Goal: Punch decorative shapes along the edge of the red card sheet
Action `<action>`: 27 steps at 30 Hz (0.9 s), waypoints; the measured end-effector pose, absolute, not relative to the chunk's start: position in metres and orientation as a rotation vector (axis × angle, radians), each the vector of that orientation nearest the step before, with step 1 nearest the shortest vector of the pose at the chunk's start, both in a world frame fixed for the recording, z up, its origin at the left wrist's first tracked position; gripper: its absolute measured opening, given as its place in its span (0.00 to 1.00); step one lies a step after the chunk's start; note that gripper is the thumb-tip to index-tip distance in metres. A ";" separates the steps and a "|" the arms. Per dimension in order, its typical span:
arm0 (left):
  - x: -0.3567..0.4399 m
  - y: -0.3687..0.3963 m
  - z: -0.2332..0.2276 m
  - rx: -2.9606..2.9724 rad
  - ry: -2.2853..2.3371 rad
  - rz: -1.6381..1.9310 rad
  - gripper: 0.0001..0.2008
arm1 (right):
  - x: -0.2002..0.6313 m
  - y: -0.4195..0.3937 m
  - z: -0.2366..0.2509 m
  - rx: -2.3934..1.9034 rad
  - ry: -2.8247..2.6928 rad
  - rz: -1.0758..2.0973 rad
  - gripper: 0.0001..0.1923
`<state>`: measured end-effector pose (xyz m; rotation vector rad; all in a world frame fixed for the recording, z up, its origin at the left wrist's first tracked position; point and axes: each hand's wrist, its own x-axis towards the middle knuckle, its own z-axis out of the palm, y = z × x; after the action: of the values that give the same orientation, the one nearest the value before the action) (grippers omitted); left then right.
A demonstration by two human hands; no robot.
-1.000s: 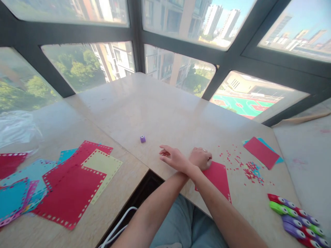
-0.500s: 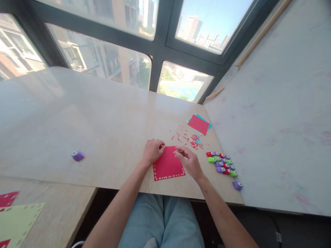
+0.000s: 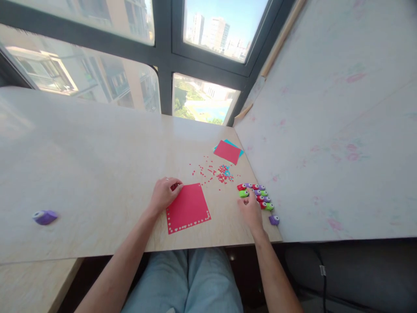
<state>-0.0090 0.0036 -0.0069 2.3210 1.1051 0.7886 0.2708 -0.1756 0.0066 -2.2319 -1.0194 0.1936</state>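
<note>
A square red paper sheet lies on the table, with small punched shapes along its left and bottom edges and at its lower right. My left hand is closed on its upper left corner, thumb on top. My right hand has reached the left side of the rows of small craft punches, which are red, green and purple. Its index finger and thumb are apart; the hand covers some punches, and no held thing can be made out.
Red and blue paper bits lie scattered beyond the sheet. Behind them rests a stack of red and blue paper by the wall. Single purple punches stand at the far left and near the right edge.
My right hand has left the sheet's upper right corner and moved right to the punches. My left hand stays on the sheet. The view has turned to the right.
</note>
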 end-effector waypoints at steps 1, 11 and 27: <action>-0.009 0.003 -0.007 2.321 1.104 0.790 0.10 | 0.271 -0.175 0.007 -2.249 -1.012 0.176 0.33; -0.011 0.003 -0.008 2.295 1.049 0.809 0.09 | 0.252 -0.163 0.003 -2.028 -1.379 0.177 0.19; -0.013 0.000 -0.006 2.115 0.996 0.815 0.08 | 0.214 -0.111 -0.014 -1.583 -1.723 0.328 0.25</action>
<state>-0.0129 0.0004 -0.0062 2.1153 0.9961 0.8148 0.2142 -0.1107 -0.0135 -1.5826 -1.7230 0.3285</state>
